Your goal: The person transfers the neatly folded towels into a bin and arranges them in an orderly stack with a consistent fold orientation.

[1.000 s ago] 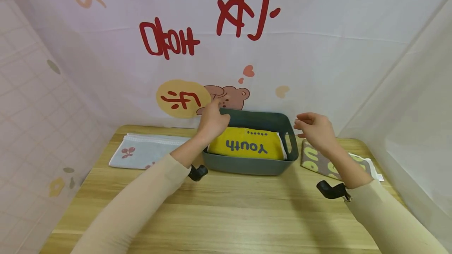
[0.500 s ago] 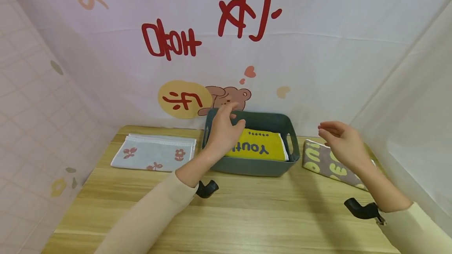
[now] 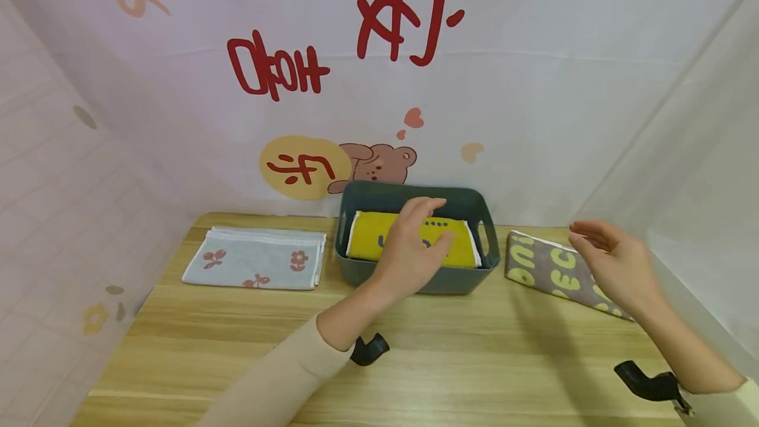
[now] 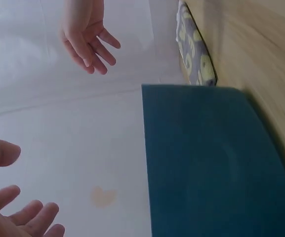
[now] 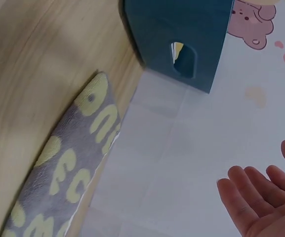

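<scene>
My left hand (image 3: pixel 415 242) hovers above the dark green bin (image 3: pixel 409 279), fingers loosely bent and holding nothing. Inside that bin lies a folded yellow towel (image 3: pixel 367 229) with purple lettering, partly covered by the hand in the head view. Over at the right, my right hand (image 3: pixel 619 265) is raised above a folded grey-brown towel (image 3: pixel 548 269) with yellow-green letters, its fingers relaxed and apart from the cloth. The right wrist view shows the bare palm of the right hand (image 5: pixel 265 202), with the patterned towel (image 5: pixel 68 158) on the table below.
A folded pale blue towel (image 3: pixel 255 259) with pink flowers lies to the left of the bin. The wooden table (image 3: pixel 462 348) backs onto a white printed curtain (image 3: pixel 534 104). More curtain hangs along both sides.
My left hand has moved right from the bin's left rim to over its middle. The right hand has moved right, from beside the bin to above the grey-brown towel.
</scene>
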The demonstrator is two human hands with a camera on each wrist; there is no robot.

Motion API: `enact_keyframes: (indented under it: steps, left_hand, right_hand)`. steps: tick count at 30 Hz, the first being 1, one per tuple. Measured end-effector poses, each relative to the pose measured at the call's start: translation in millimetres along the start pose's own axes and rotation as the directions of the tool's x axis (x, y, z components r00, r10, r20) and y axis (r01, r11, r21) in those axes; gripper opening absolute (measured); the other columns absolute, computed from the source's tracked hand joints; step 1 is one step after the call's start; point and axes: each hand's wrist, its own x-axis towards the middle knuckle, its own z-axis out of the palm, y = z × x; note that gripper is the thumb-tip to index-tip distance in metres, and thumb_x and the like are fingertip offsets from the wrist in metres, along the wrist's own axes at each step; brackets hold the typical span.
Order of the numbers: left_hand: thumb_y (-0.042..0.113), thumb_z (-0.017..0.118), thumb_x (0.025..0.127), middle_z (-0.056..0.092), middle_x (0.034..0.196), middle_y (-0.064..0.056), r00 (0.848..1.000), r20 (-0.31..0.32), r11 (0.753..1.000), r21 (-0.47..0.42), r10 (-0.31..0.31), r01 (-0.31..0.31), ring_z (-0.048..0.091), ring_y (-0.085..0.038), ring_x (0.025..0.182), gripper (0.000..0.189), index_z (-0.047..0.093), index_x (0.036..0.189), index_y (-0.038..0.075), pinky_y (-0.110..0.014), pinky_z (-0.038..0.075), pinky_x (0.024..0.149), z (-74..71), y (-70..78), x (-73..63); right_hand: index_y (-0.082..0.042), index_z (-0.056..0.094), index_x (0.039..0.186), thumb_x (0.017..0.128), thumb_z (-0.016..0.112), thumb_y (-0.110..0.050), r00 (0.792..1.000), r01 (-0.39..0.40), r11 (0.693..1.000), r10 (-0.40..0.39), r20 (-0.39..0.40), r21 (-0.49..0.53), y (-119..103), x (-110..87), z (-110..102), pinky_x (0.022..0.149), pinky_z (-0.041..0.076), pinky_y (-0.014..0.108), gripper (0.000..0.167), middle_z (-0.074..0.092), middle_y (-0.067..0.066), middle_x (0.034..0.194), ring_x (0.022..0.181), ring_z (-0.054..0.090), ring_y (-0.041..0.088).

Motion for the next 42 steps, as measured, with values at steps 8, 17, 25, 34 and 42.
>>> enact_keyframes:
  steps: [8,17,25,34,42]
  left_hand:
    - [0.015,0.076,0.097,0.047,0.155,-0.003,0.995,0.092,1.000,-0.013,0.024,-0.023,0.050,-0.018,0.138,0.055,0.057,0.148,0.010,-0.032,0.047,0.109,30.1,10.1,-3.9]
    - [0.019,0.078,0.096,0.049,0.157,-0.003,0.980,0.171,0.986,0.107,0.106,-0.125,0.043,-0.013,0.146,0.058,0.056,0.149,0.010,-0.022,0.040,0.112,66.7,16.0,-8.0]
    - [0.028,0.070,0.102,0.035,0.168,0.004,0.937,0.336,0.954,0.237,0.096,-0.182,0.032,-0.008,0.152,0.064,0.045,0.160,0.016,-0.024,0.033,0.118,102.3,17.6,-16.1]
    - [0.054,0.060,0.103,0.011,0.174,0.007,0.822,0.539,0.899,0.431,-0.182,-0.084,0.018,-0.011,0.157,0.080,0.022,0.168,0.026,-0.027,0.025,0.122,138.9,8.5,-17.9]
    - [0.064,0.059,0.099,0.022,0.172,0.004,0.819,0.511,0.850,0.524,-0.262,-0.054,0.024,-0.013,0.156,0.083,0.030,0.166,0.024,-0.028,0.026,0.123,165.5,-12.0,-10.4]
  right_hand:
    - [0.003,0.060,0.142,0.105,0.065,-0.027,0.998,-0.069,0.994,0.068,-0.018,-0.083,24,-13.9,-8,0.068,0.044,0.005,0.048,0.073,0.013,0.118,0.089,0.046,-0.026]
    - [0.006,0.043,0.155,0.105,0.064,-0.032,0.985,-0.171,0.980,0.174,0.018,-0.099,57,-27.0,-14,0.065,0.039,0.006,0.066,0.046,0.040,0.148,0.104,0.069,0.024]
    - [0.009,0.031,0.158,0.108,0.058,-0.038,0.972,-0.201,0.962,0.219,0.087,-0.182,83,-35.2,-18,0.082,0.051,0.064,0.073,0.032,0.042,0.155,0.116,0.045,0.074]
    - [0.017,0.034,0.152,0.109,0.052,-0.042,0.955,-0.190,0.941,0.243,0.170,-0.278,111,-39.0,-18,0.089,0.036,0.082,0.075,0.027,0.048,0.153,0.124,0.034,0.076]
    - [0.022,0.042,0.142,0.108,0.055,-0.042,0.946,-0.164,0.938,0.236,0.220,-0.304,135,-38.0,-11,0.092,0.032,0.083,0.074,0.030,0.053,0.146,0.126,0.031,0.076]
